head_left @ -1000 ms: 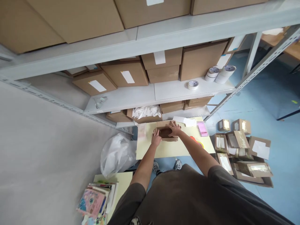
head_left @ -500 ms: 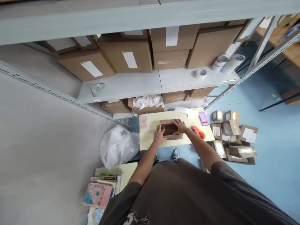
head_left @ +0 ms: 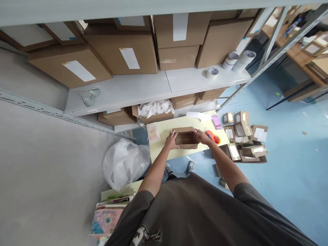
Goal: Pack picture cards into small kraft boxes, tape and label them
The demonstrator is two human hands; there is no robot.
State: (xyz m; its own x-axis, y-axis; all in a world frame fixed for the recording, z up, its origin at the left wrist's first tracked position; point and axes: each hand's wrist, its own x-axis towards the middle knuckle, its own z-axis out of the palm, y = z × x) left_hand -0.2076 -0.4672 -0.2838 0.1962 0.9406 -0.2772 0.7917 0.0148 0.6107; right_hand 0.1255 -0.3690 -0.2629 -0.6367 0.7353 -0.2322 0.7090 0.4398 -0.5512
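The cardboard box is clamped between the left hand and the right hand. It seems open on top, so it is best kept level.

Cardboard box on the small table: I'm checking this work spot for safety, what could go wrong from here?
The cardboard box is open, the left hand and right hand against its sides; hard pressure might buckle the walls. The orange tape dispenser lies beside the right hand near the table edge and could get knocked off. Small boxes litter the floor close by, a likely trip hazard.
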